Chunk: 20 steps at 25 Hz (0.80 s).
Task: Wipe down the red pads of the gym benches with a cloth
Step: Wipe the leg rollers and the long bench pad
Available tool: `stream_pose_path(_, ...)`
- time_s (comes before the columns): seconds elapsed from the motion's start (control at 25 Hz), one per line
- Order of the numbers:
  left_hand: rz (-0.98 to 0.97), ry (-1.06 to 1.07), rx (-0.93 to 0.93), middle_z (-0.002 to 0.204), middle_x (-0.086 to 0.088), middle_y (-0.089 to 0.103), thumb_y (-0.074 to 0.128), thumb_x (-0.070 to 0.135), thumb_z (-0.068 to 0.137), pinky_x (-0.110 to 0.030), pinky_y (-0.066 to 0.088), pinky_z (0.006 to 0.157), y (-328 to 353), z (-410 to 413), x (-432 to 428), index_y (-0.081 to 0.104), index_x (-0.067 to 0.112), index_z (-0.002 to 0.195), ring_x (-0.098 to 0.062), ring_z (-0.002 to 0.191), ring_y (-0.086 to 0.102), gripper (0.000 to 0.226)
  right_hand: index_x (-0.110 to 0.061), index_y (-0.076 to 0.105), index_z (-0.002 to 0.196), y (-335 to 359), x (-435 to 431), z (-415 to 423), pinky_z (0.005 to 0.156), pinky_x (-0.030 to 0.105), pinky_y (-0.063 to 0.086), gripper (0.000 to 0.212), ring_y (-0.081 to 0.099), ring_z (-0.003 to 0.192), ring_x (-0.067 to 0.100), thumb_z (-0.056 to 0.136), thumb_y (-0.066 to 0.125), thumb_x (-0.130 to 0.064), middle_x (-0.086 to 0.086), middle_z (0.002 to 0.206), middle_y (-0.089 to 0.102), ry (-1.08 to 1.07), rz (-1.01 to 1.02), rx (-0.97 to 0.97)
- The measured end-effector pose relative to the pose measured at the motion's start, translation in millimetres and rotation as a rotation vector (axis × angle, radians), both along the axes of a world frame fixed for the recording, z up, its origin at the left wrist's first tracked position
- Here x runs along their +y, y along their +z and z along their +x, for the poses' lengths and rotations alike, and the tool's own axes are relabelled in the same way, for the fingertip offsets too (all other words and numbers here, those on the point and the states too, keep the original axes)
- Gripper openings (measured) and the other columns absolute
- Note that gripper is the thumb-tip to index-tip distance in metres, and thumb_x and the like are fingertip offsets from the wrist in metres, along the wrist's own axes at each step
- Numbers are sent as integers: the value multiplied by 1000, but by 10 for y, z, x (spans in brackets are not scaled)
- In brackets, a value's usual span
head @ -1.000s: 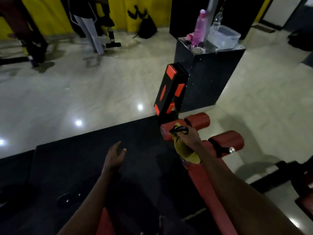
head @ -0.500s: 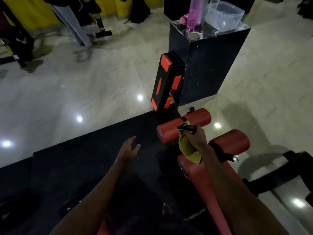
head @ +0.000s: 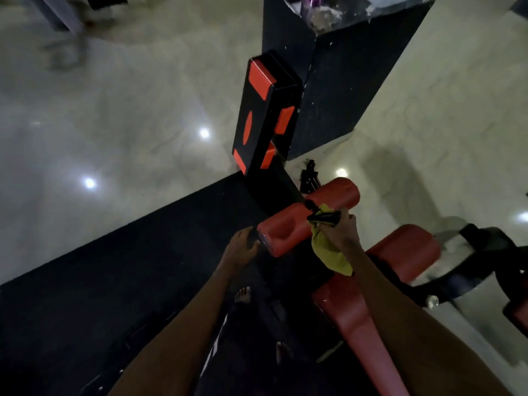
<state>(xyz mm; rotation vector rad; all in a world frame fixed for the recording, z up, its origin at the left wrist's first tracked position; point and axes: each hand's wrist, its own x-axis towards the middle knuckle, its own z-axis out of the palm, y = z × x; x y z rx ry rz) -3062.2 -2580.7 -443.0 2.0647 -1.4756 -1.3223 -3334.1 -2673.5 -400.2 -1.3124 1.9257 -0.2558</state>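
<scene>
In the head view, the right hand (head: 344, 234) is gripping a yellow cloth (head: 328, 252) together with a black handle (head: 324, 220), at the middle of the front red roller pad (head: 285, 232). The left hand (head: 241, 248) is reaching to that roller's left end, seemingly touching it. Its fingers are too dark to tell whether they are curled or straight. A second roller pad (head: 405, 250) is sitting just to the right. The long seat pad (head: 357, 324) is running along under the right forearm.

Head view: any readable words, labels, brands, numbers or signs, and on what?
None can be read.
The upright black pad with orange patches bears plain shapes, no letters.
The red cylindrical roller pad and yellow cloth show no print.
Items atop the black cabinet are too blurred.
</scene>
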Motion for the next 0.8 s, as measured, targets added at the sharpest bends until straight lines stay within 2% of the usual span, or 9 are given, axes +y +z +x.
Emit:
stream_pose_path(0.08, 17, -102, -8, 149, -18, 44, 44, 57, 80, -39, 36, 112, -251, 55, -294, 40, 5, 149, -32, 137, 44, 86, -12, 43, 138, -121, -215, -11, 102, 60, 45, 75, 51, 123, 44, 80, 80, -40, 21, 135, 43, 0, 18, 38)
stream_pose_path(0.12, 34, -136, -20, 150, -18, 43, 40, 58, 78, -42, 37, 112, -383, 72, -416, 39, 6, 149, -32, 136, 44, 88, -13, 45, 137, -178, -310, -14, 102, 60, 45, 73, 51, 123, 45, 80, 80, -41, 21, 134, 43, 6, 10, 62)
stream_pose_path(0.32, 43, -165, -47, 151, -13, 40, 50, 36, 98, -43, 38, 111, -857, -7, -821, 35, 13, 152, -31, 135, 45, 60, -14, 37, 146, -376, -721, 66, 107, 63, 34, 86, 44, 129, 47, 81, 77, -52, 23, 149, 33, 125, -149, 283)
stream_pose_path(0.44, 67, -142, -59, 153, -13, 38, 47, 41, 101, -47, 38, 110, -1212, -191, -933, 32, 15, 154, -33, 133, 47, 61, -15, 30, 147, -641, -880, 211, 107, 64, 34, 84, 45, 129, 47, 84, 74, -50, 20, 150, 33, 234, -238, 343)
stream_pose_path(0.56, 88, -66, -84, 157, -12, 33, 41, 43, 103, -51, 36, 110, -1525, -334, -813, 29, 14, 154, -35, 137, 41, 60, -20, 28, 154, -997, -634, 390, 113, 62, 27, 83, 33, 141, 42, 88, 69, -48, 13, 158, 26, 485, -155, 202)
stream_pose_path(0.64, 39, -5, -106, 162, -10, 25, 32, 50, 103, -52, 34, 112, -1701, -411, -669, 23, 15, 156, -34, 142, 36, 64, -21, 28, 155, -1254, -410, 381, 108, 58, 33, 79, 40, 138, 40, 92, 65, -51, 12, 155, 34, 601, -148, 138)
stream_pose_path(0.72, -38, 64, -97, 164, -6, 20, 22, 56, 102, -49, 28, 116, -1854, -494, -530, 20, 17, 158, -28, 146, 30, 69, -22, 22, 157, -1394, -410, 340, 97, 53, 46, 83, 50, 129, 38, 92, 65, -51, 14, 147, 42, 516, -180, 124)
stream_pose_path(0.8, -94, 126, -93, 165, -3, 18, 19, 53, 102, -45, 19, 121, -1922, -575, -490, 18, 19, 159, -21, 150, 22, 66, -24, 28, 155, -1470, -615, 294, 99, 53, 44, 88, 46, 128, 38, 85, 70, -57, 14, 146, 37, 506, -158, 248)
